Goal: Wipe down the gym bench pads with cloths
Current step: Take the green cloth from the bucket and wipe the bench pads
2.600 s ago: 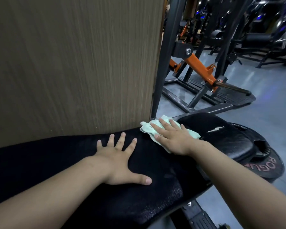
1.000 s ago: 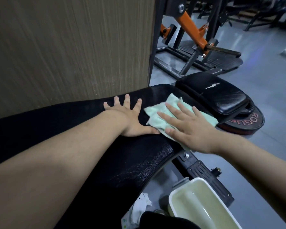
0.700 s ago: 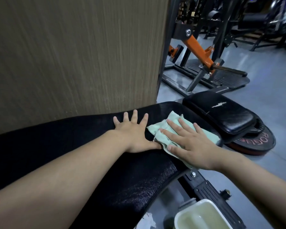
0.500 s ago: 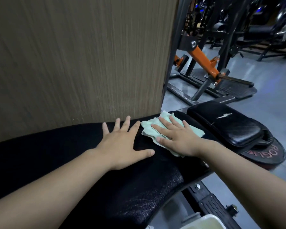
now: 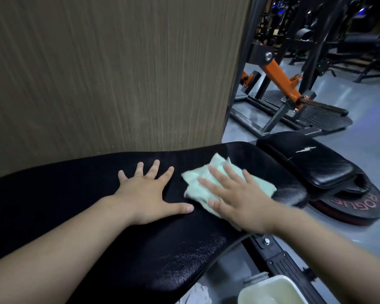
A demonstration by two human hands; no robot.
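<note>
A long black bench pad (image 5: 79, 194) runs across the lower view, its surface cracked near the front edge. My left hand (image 5: 148, 191) lies flat on it, fingers spread, holding nothing. Just to its right, my right hand (image 5: 239, 198) presses flat on a pale green cloth (image 5: 198, 183) spread on the pad's right end. A smaller black seat pad (image 5: 312, 163) with a white lightning mark sits beyond the cloth.
A wood-grain panel (image 5: 108, 73) stands right behind the bench. A black weight plate (image 5: 360, 207) lies on the floor under the seat pad. A cream tub of liquid (image 5: 270, 290) sits below at the bottom right. An orange and black machine (image 5: 281, 84) stands behind.
My right hand has slid the cloth back toward me along the pad's right end. My left hand stays flat on the pad, fingers spread a little wider.
</note>
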